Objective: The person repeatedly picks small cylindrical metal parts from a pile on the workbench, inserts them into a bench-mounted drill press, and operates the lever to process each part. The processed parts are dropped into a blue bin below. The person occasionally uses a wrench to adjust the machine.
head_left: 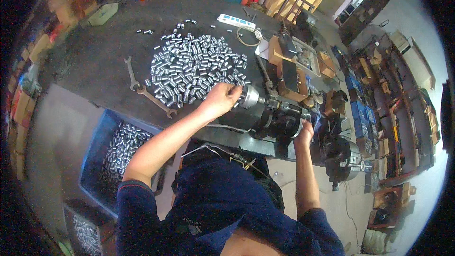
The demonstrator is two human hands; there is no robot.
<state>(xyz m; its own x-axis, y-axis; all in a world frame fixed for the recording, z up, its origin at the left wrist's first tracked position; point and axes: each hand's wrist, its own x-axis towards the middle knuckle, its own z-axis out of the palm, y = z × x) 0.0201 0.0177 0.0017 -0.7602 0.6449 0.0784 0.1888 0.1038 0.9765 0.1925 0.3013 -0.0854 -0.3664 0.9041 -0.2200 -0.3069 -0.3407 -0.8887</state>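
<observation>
My left hand (222, 99) is closed at the open face of a silver conical chuck (250, 96) on a dark bench machine (275, 116). Its fingertips are pinched together, and whatever they hold is too small to make out. My right hand (304, 132) is curled at the machine's other end, beside a dark round wheel-like part (295, 125); what its fingers grip is partly hidden. Just beyond my left hand, a large heap of short shiny metal sleeves (194, 66) covers the dark benchtop (90, 61).
Two open-ended wrenches (130, 73) (159, 102) lie left of the heap. Below the bench edge stands a blue bin (92, 161) of metal pieces. A white power strip (236, 21), cardboard boxes (291, 80) and a second dark machine part (343, 159) are farther right, before loaded shelves (398, 109).
</observation>
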